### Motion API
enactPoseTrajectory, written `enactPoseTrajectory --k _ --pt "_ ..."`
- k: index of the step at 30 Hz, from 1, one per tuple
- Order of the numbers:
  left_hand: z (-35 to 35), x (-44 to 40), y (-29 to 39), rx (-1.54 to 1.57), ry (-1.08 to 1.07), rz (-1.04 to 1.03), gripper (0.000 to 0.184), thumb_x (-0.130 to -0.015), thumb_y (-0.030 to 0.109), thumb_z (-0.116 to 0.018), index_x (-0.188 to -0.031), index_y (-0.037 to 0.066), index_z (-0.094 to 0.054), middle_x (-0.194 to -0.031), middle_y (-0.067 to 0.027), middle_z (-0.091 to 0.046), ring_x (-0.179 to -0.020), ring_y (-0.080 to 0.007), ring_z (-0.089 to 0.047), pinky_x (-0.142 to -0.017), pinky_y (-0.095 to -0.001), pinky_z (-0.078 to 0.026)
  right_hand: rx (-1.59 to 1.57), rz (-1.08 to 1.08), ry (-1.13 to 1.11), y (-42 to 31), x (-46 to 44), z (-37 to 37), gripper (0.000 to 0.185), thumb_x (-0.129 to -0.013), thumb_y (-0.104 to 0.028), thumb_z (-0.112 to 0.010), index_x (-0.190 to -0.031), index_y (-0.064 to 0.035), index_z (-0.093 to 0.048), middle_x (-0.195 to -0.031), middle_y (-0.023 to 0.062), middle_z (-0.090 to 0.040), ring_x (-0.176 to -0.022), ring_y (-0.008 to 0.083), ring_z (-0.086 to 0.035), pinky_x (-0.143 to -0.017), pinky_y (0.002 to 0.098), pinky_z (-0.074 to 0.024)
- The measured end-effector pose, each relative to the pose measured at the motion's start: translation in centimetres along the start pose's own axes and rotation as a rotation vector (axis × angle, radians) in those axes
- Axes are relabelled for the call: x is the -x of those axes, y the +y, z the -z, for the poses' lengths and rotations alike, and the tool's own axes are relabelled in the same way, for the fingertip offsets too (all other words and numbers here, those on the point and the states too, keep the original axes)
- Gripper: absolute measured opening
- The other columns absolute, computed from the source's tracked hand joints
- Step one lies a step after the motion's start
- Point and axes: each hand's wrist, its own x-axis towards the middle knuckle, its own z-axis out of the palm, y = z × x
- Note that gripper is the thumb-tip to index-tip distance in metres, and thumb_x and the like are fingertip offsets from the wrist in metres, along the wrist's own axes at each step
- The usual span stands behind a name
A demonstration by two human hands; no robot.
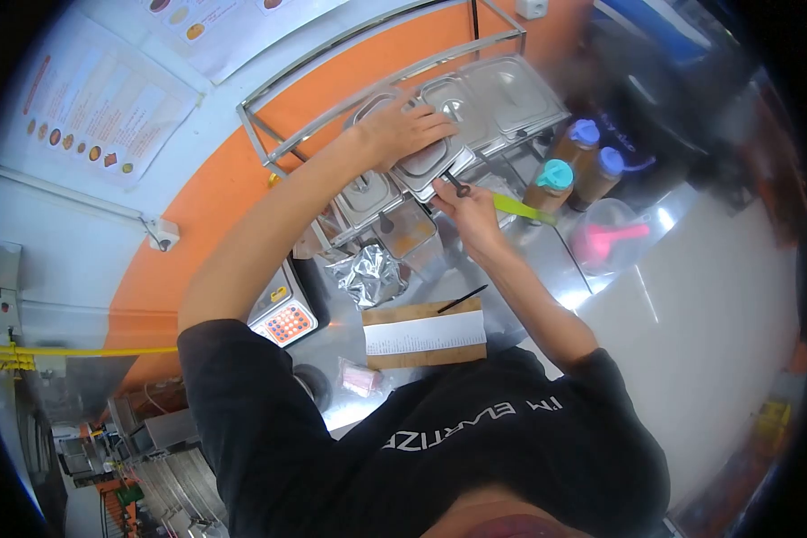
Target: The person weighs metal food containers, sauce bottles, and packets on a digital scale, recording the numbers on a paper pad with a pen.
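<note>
My left hand [405,134] reaches over a steel food pan in the rack, its fingers curled over a metal lid [426,161]. The lid looks slightly tilted, and its handle is hidden under my palm. Just in front of it, my right hand [472,215] is closed round a long utensil with a bright green part [516,209] pointing right; its working end is hard to make out. A dark handle [457,185] sticks up by my right fingertips. Next to the lid stands an open pan [410,235] with yellowish food and a dark-handled spoon.
More lidded pans [511,94] fill the rack under a metal rail. Bottles with blue and teal caps [551,179] and a tub with a pink scoop [611,238] stand right. Crumpled foil [368,276], a scale [285,316], a paper slip [421,336] and a pen [463,299] lie nearer me.
</note>
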Motion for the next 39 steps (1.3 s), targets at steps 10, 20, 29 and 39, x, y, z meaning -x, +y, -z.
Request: enactPoseTrajectory --k 10,20,29,39 --pt "-4.5 -2.0 -2.1 -0.079 0.023 -0.108 0.101 -0.064 0.013 -0.086 -0.151 0.010 -0.035 -0.146 -0.0035 -0.048 -0.141 -0.0224 -0.042 -0.120 -0.0441 -0.029 0.126 -0.004 0.001 3.1 -4.3 -0.4 0.037 -0.097 -0.028 -0.073 -0.098 0.0085 -0.069 -0.084 0.0056 -0.066 -0.075 0.0137 -0.064 -0.065 0.0285 -0.0492" --pt "-5.7 -3.6 -1.2 0.150 -0.003 -0.120 0.094 -0.065 0.009 -0.083 -0.149 0.010 -0.040 -0.147 -0.0042 -0.048 -0.139 -0.0235 -0.044 -0.120 -0.0403 -0.032 0.115 -0.096 -0.050 2.9 -4.6 1.3 0.036 -0.099 -0.026 -0.070 -0.104 0.0094 -0.067 -0.093 0.0139 -0.071 -0.085 0.0187 -0.071 -0.075 0.0296 -0.0583" --pt "-8.6 -3.4 -1.0 -0.007 0.147 -0.145 0.088 -0.075 0.016 -0.078 -0.153 0.012 -0.037 -0.151 -0.0024 -0.045 -0.142 -0.0227 -0.042 -0.120 -0.0398 -0.031 0.054 -0.190 -0.124 2.7 -4.5 0.8 0.020 -0.101 -0.010 -0.059 -0.107 0.0080 -0.067 -0.098 0.0184 -0.071 -0.087 0.0220 -0.073 -0.076 0.0310 -0.0609" --pt "-9.0 -3.1 0.1 -0.056 0.074 -0.066 0.094 -0.080 0.022 -0.074 -0.161 0.032 -0.026 -0.155 0.0008 -0.041 -0.140 -0.0244 -0.043 -0.122 -0.0475 -0.027 0.052 -0.191 -0.089 3.1 -4.5 0.3 0.020 -0.098 0.001 -0.049 -0.103 0.0096 -0.067 -0.098 0.0213 -0.072 -0.088 0.0243 -0.074 -0.075 0.0332 -0.0627"
